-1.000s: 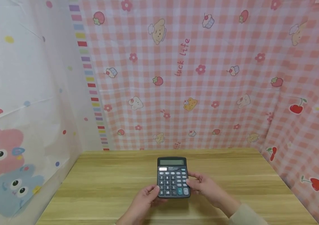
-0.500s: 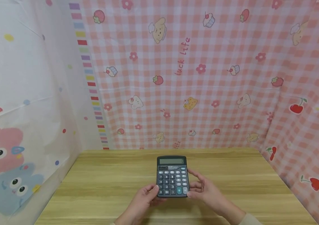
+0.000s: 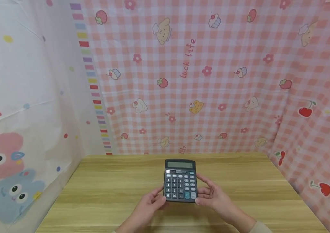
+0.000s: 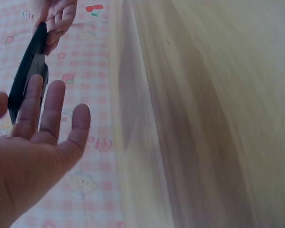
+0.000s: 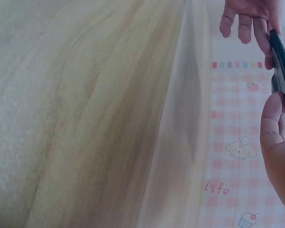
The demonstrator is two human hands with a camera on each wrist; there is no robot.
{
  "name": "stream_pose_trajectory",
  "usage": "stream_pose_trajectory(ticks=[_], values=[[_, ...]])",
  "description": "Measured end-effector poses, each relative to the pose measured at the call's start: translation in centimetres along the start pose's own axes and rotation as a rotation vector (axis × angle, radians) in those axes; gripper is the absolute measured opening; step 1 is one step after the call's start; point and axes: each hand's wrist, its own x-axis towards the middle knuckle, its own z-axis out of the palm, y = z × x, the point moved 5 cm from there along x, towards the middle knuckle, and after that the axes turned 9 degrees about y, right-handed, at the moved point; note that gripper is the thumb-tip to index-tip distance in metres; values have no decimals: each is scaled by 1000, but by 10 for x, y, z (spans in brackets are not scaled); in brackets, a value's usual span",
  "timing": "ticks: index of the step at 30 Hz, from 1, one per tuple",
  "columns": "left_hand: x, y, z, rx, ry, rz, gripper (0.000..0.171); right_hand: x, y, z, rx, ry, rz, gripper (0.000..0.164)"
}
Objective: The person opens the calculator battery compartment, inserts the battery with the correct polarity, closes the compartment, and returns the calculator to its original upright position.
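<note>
Both hands hold a dark calculator [image 3: 180, 184] off the table, its keys and display facing the head camera. My left hand [image 3: 147, 207] grips the lower left corner, thumb at the front and fingers at the edge and behind. On the opposite side, my right hand [image 3: 218, 204] has its thumb on the lower right corner and its fingers along the right edge. The left wrist view catches the calculator [image 4: 29, 66] nearly edge-on, with fingers of the left hand [image 4: 35, 156] against its back. In the right wrist view, the right hand [image 5: 281, 147] reaches the calculator's [image 5: 281, 66] near end.
Beneath the hands lies a wood-grain table [image 3: 109, 187]. A pink checked cloth [image 3: 153, 94] with cartoon prints hangs behind it and along the right. White printed cloth [image 3: 37, 81] covers the left side.
My right thumb has slid down from the calculator's right-hand keys to its lower right corner. The calculator has shifted slightly up and right, and my left index finger now shows along its left edge.
</note>
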Motion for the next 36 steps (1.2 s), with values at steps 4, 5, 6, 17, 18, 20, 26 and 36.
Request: stream_pose_trajectory(ticks=[4,5,6,17,18,20,26,36], values=[[-1,5,-4,49,-20,30,74,-2,1,-1,41,-10,8,103],[-1,6,-4,59,-16,33,75,-2,1,-1,44,-9,11,103],[-1,6,-5,60,-13,35,75,-3,1,-1,44,-8,12,102],[1,6,-7,85,-14,34,70,-2,0,-1,12,-12,30,98],[1,6,-7,83,-13,34,70,-1,0,-2,4,-17,34,97],[2,7,-7,84,-14,38,71,1,-2,-2,-14,-33,34,96],[8,9,-8,114,26,13,71,11,-6,-6,1,-45,114,94],[18,3,-7,66,53,-13,69,26,-6,-9,117,-77,261,90]])
